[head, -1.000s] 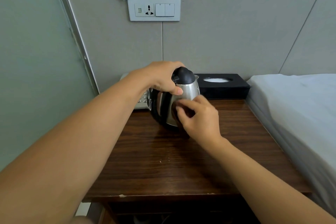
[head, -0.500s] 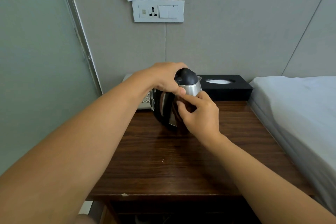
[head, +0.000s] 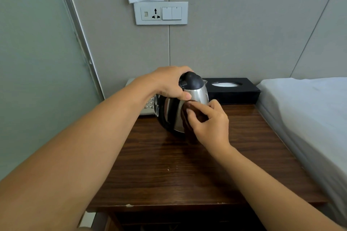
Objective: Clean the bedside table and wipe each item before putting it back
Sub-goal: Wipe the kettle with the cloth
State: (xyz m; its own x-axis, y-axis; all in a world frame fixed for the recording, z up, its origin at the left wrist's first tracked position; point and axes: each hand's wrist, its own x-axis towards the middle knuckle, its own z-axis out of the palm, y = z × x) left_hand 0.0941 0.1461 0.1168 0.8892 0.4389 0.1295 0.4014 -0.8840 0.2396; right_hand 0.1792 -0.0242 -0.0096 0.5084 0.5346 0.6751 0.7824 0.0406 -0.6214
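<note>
Head view: a rounded stainless-steel electric kettle (head: 187,110) with a black domed lid and black handle is tilted towards the left at the back of the dark wood-grain worktop (head: 187,170). Left hand (head: 169,82) grips its handle from above; right hand (head: 210,125), fingers curled, presses its fingertips against the mirrored side, which reflects them. Behind stand a grey keypad telephone (head: 148,106) and a black tissue box (head: 232,91). A white-sheeted bed (head: 308,110) lies at right.
</note>
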